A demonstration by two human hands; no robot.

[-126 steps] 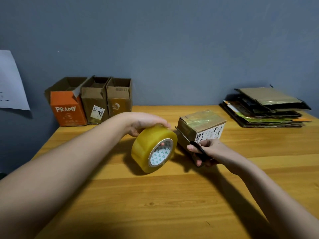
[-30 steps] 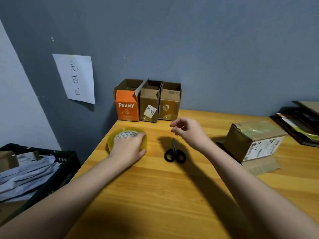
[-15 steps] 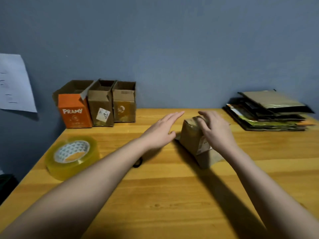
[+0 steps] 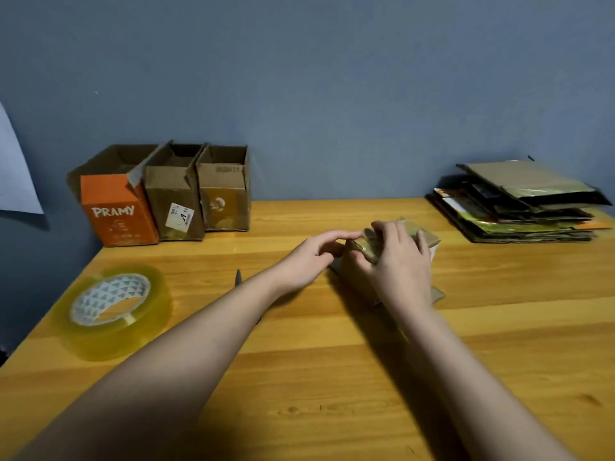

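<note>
Head camera gives us a wooden table (image 4: 332,377) that fills the lower half of the frame, set against a grey-blue wall. At the right edge, near the wall, we see a stack of flattened cartons and mailers (image 4: 519,207). At the upper left of the table three open cartons stand side by side: an orange PRAMY carton (image 4: 116,214), a brown carton with a white label (image 4: 174,207) and a second brown carton (image 4: 224,197). A roll of clear packing tape (image 4: 146,314) lies flat at the left of the frame, well apart from the hands. A white paper sheet (image 4: 16,181) hangs on the wall at the far left edge.

Right of centre sits the small taped cardboard box (image 4: 427,239), mostly covered by our hands. Our right hand (image 4: 402,264) grips it, fingers curved over the top and thumb on the near face. Our left hand (image 4: 309,261) is spread, its straight forefinger touching the box's upper left edge. Only the tip of the scissors (image 4: 238,278) shows, beside the left forearm.
</note>
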